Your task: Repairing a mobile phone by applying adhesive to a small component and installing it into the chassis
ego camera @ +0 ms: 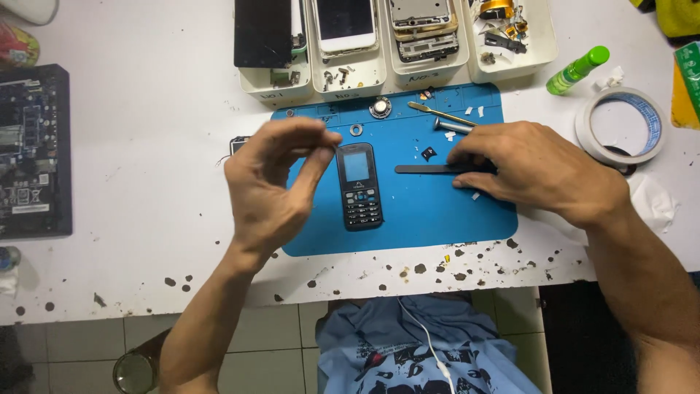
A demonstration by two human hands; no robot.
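Observation:
A small black keypad phone [359, 186] lies face up on a blue work mat [408, 211]. My left hand [273, 182] is raised just left of the phone, thumb and fingertips pinched together near its top; whatever sits between them is too small to see. My right hand [536, 169] rests on the right part of the mat, fingers on a flat black pry tool [426, 169] that points toward the phone. A tiny black part [428, 153] lies above the tool.
Several white trays [394, 44] holding phone screens and parts line the back. A metal spudger [437, 113], a tape roll [620, 128], a green bottle [577, 70] and a circuit board [33, 149] at left surround the mat.

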